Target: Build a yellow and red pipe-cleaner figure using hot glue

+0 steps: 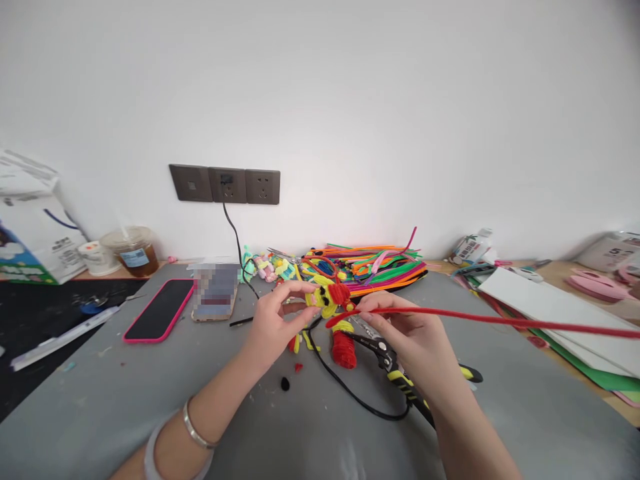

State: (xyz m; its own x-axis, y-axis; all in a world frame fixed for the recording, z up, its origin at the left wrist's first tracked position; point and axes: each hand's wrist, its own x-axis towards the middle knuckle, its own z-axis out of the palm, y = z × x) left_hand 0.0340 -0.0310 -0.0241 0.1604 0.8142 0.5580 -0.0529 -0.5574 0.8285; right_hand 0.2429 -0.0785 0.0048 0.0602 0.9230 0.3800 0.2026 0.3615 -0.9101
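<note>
Between the thumb and fingers of my left hand [280, 317] is a small yellow and red pipe-cleaner figure [327, 298] with black details. My right hand [407, 330] pinches a long red pipe cleaner [480, 318] close to the figure's red end. That strand stretches far off to the right, and its near end forms a bend below the figure. Under my hands a red and yellow wound pipe-cleaner piece [344, 348] rests on the mat. Pliers [395, 373] with black and yellow handles lie beneath my right hand, partly hidden by it.
Behind my hands lies a heap of coloured pipe cleaners [385, 267]. A pink-edged phone [160, 310] and a second phone [217, 293] are on the left, near a drink cup [133, 252]. A black cable [345, 387] loops over the grey mat. White sheets [560, 320] lie at right.
</note>
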